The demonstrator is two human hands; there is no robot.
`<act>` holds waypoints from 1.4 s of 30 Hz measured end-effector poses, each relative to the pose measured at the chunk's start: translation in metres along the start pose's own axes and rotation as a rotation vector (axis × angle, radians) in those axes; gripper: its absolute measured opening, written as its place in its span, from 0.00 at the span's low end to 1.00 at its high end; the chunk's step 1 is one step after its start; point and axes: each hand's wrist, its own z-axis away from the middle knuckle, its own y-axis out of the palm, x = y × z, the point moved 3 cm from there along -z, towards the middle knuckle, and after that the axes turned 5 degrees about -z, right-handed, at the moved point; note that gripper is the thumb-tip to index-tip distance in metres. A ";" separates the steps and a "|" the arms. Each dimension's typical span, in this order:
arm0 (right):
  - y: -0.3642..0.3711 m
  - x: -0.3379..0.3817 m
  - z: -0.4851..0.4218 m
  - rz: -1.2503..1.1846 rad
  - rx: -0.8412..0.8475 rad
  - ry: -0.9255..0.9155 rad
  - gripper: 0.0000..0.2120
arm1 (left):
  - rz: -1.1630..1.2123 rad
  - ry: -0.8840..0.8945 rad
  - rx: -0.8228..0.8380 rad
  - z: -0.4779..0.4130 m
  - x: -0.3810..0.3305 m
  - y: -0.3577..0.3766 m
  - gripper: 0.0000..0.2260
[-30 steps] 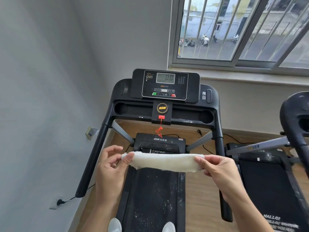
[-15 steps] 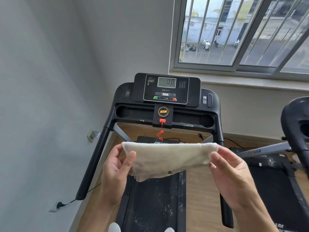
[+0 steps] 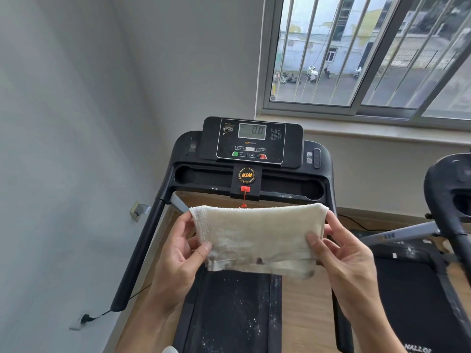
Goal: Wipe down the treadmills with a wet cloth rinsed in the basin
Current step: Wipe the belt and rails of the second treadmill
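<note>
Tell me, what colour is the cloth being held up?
Cream-white, with grey dirty smudges along the lower edge of the cloth, as the head view shows.

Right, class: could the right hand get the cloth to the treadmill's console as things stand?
Probably yes. The right hand grips one end of the cloth, the console stands just beyond, nothing lies between; the left hand grips the other end.
</note>
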 end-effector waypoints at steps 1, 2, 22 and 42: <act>-0.001 0.000 0.000 -0.017 0.001 -0.004 0.27 | -0.004 0.016 0.003 -0.001 -0.003 0.001 0.26; -0.001 0.002 -0.001 -0.046 0.001 -0.006 0.27 | 0.005 0.036 -0.006 -0.001 -0.007 0.002 0.26; -0.017 0.020 -0.015 -0.182 -0.113 -0.020 0.09 | -0.196 0.183 -0.257 -0.019 -0.041 -0.012 0.10; 0.040 -0.013 -0.022 0.580 0.038 -0.091 0.08 | -0.586 0.017 0.169 -0.034 0.008 0.057 0.14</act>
